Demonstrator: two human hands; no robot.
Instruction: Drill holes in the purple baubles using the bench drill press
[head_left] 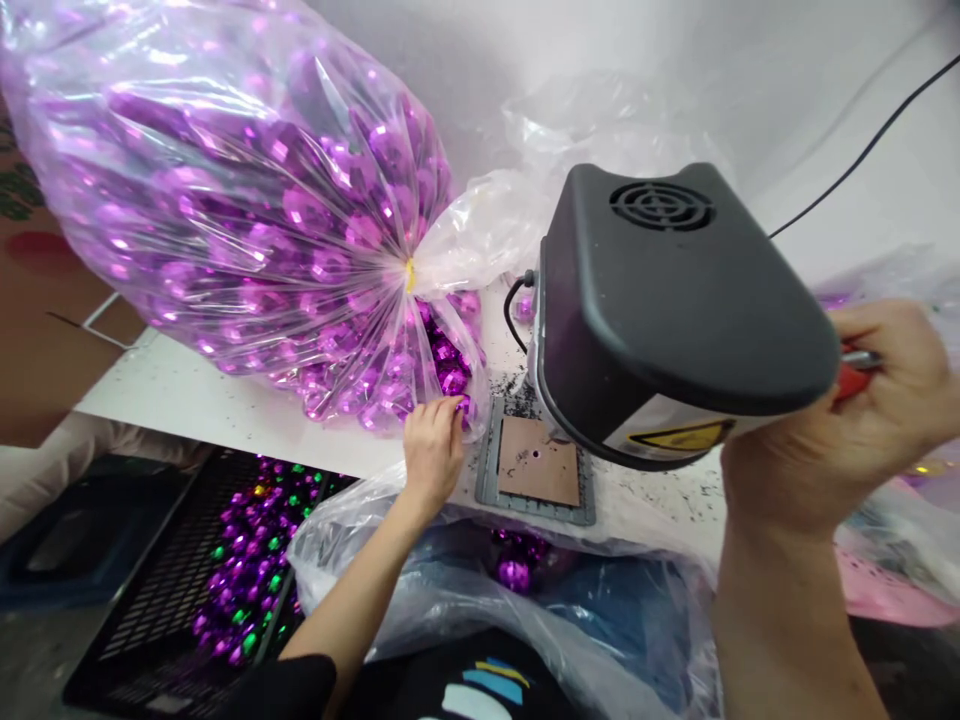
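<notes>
Left hand [433, 450] at purple balls [452, 380] by edge of clear bag [225, 190] — can't tell if gripping; right hand [889, 420] clenched on red handle [853, 380] of black machine [690, 290]. Likely light, hard, slick balls — pinch around middle.

I note a brown cardboard box [60, 330] with red and green print at the left edge, a dim blue object [45, 588] at the lower left, a pink perforated item [885, 592] at the lower right, and a pale wall [810, 60] across the top.
</notes>
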